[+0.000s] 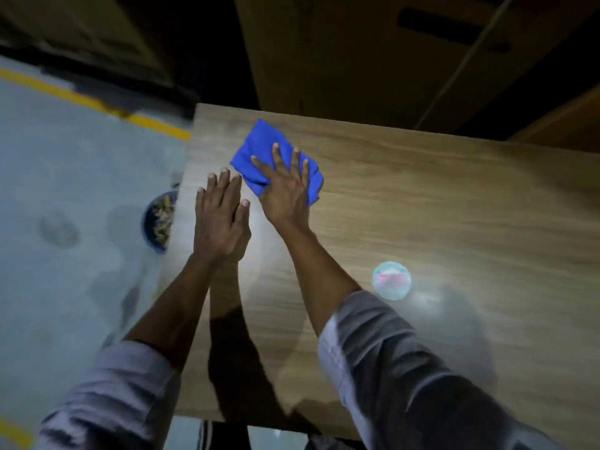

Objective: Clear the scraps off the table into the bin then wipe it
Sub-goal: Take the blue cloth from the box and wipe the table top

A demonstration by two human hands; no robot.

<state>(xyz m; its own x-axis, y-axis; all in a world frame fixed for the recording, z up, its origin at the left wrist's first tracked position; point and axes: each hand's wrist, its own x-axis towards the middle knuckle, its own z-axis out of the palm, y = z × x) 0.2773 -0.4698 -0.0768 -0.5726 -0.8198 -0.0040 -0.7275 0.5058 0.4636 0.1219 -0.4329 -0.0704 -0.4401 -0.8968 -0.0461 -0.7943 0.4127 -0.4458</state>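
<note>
A blue cloth [259, 142] lies crumpled on the wooden table [422, 196] near its far left corner. My right hand [285, 186] presses flat on the cloth, fingers spread, thumb pinching its near edge. My left hand [220, 216] rests flat on the bare tabletop just left of it, fingers apart, holding nothing. On the floor beside the table's left edge stands a blue bin [159, 222] with pale scraps inside; the table edge hides part of it.
A small round clear container [392, 280] with something pink inside sits on the table right of my right forearm. Large cardboard boxes [357, 53] stand behind the table. The grey floor [65, 177] at left carries a yellow line [97, 103].
</note>
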